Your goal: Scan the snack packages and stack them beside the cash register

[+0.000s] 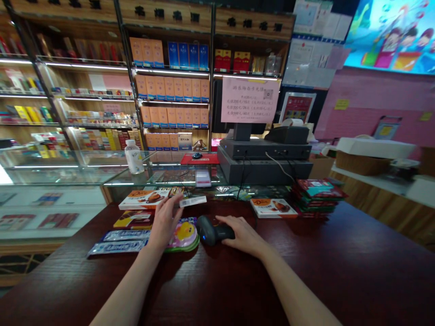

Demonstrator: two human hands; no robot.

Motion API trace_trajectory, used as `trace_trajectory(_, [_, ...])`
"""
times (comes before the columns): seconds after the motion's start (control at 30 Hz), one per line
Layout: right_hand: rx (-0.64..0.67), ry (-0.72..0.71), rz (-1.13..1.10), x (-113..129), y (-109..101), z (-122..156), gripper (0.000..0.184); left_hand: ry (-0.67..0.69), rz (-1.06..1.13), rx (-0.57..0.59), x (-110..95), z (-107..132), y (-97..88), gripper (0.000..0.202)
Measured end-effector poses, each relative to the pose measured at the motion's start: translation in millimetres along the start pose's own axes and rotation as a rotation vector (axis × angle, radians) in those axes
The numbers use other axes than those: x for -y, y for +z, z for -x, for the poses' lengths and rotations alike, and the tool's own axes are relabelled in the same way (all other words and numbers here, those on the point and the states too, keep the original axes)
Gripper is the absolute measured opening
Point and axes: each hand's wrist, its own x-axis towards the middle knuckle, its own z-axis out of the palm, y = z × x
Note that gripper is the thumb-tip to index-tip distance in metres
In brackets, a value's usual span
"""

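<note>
My left hand (pixel 165 220) reaches forward over the dark wooden counter (pixel 340 271) and pinches a small white packet (pixel 193 201) at its near end. Under that hand lies a round pink and green snack pack (pixel 185 235). My right hand (pixel 241 234) rests on the handle of a black barcode scanner (pixel 210 230) that lies on the counter with a blue light on its head. Left of my left hand lie two long blue and white packs (pixel 117 241) and a dark flat box (pixel 134 219).
An orange and white biscuit box (pixel 144 198) lies behind my left hand, another biscuit box (pixel 273 208) right of the scanner. A stack of red and green packets (pixel 317 194) sits further right. A till with screen (pixel 263 156), a bottle (pixel 133 156) and a glass case stand behind.
</note>
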Motion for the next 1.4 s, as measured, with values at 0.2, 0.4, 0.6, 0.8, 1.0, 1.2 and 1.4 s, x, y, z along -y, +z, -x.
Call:
trace_trajectory(0.2, [-0.078, -0.037, -0.018, 5, -7, 0, 0.069, -0.047, 0.07, 0.012, -1, 1, -2.0, 0.038])
trace_trajectory(0.4, [-0.145, -0.014, -0.152, 6, -20, 3, 0.072, -0.012, -0.033, 0.021, -2, -1, -8.7, 0.04])
trace_trajectory(0.6, [-0.097, 0.003, -0.372, 6, -35, 7, 0.079, 0.001, -0.072, 0.108, -7, -4, -14.8, 0.05])
trace_trajectory(0.8, [-0.048, 0.001, -0.473, 14, -42, 8, 0.081, 0.015, -0.06, 0.144, -13, -4, -15.1, 0.058])
trace_trajectory(1.0, [-0.017, 0.019, -0.502, 11, -44, 10, 0.083, 0.016, -0.061, 0.149, -7, -2, -11.7, 0.06])
trace_trajectory(1.2, [-0.014, 0.021, -0.498, 11, -44, 11, 0.081, 0.031, -0.08, 0.093, -6, -2, -8.2, 0.055])
trace_trajectory(1.4, [0.001, 0.027, -0.515, 8, -42, 10, 0.087, 0.037, -0.059, 0.133, -9, -3, -13.2, 0.053])
